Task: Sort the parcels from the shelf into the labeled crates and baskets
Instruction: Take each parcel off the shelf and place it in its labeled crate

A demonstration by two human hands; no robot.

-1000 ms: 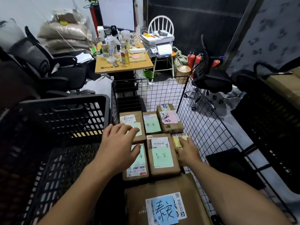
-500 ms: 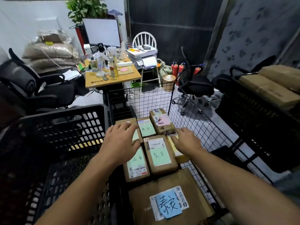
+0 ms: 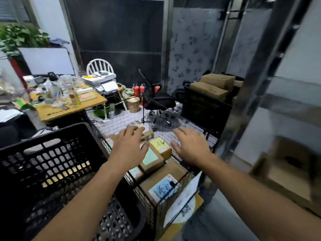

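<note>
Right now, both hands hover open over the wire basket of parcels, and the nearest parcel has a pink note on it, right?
Not quite. The head view shows the note on the nearest parcel is blue, not pink. The rest holds: the left hand and right hand hover open over the wire basket of parcels.

Blue note (image 3: pixel 163 187): writing is too blurred to read.
Left hand (image 3: pixel 129 146): covers the green-label parcel (image 3: pixel 150 159) partly.
Black crate (image 3: pixel 43 162): cut off at left edge.
</note>
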